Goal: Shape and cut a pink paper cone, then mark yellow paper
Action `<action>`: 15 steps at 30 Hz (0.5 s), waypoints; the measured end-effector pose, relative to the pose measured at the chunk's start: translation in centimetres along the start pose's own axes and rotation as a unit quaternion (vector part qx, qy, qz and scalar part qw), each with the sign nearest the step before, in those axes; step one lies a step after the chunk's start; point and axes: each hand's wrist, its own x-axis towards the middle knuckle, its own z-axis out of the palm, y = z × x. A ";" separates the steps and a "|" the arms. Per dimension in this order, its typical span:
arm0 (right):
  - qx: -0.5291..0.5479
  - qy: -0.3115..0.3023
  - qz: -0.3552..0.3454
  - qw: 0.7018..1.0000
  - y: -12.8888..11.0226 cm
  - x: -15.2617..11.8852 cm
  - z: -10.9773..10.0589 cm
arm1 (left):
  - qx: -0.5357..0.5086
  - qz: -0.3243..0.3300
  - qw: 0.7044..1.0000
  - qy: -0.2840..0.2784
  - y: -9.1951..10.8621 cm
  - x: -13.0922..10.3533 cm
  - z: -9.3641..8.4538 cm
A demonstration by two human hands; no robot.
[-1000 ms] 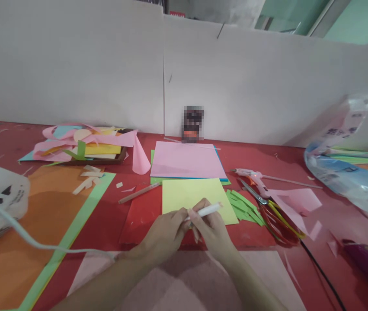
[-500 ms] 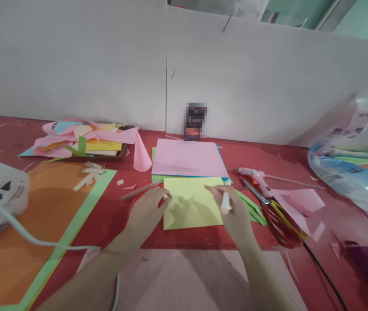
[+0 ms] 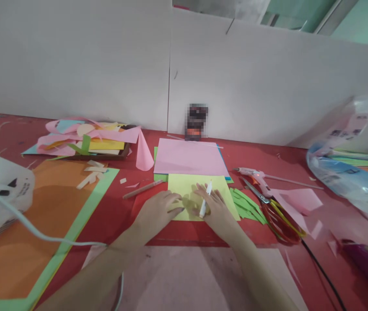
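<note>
Through the head camera I have the yellow sheet (image 3: 187, 183) lying flat, just in front of the pink sheet (image 3: 189, 156). My left hand (image 3: 159, 209) is at its left side, fingers loosely bent, grip released and empty. My right hand (image 3: 219, 212) is over its right part, grip grasping the pen (image 3: 205, 201). Whether either hand presses down, I can't tell. I'd square the paper with light, even fingertips to avoid creases, keep the pen's ends off it, and not brush the green strips (image 3: 246, 206).
</note>
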 end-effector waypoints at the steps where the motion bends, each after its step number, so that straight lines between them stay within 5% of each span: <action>1: 0.000 0.002 0.000 1.000 0.0 0.0 0.0 | 0.008 0.025 0.999 -0.018 0.2 -0.1 0.1; 5: 0.014 0.024 0.009 1.000 -0.2 0.0 -0.1 | 0.029 0.090 0.993 -0.074 0.7 -0.5 0.4; 9: 0.076 0.082 0.042 0.993 -0.8 -0.1 -0.6 | 0.049 0.061 0.991 -0.109 0.8 -0.3 0.3; 15: 0.127 0.317 0.166 0.925 -1.1 -0.6 -3.7 | 0.165 0.094 0.973 -0.132 0.8 0.2 0.8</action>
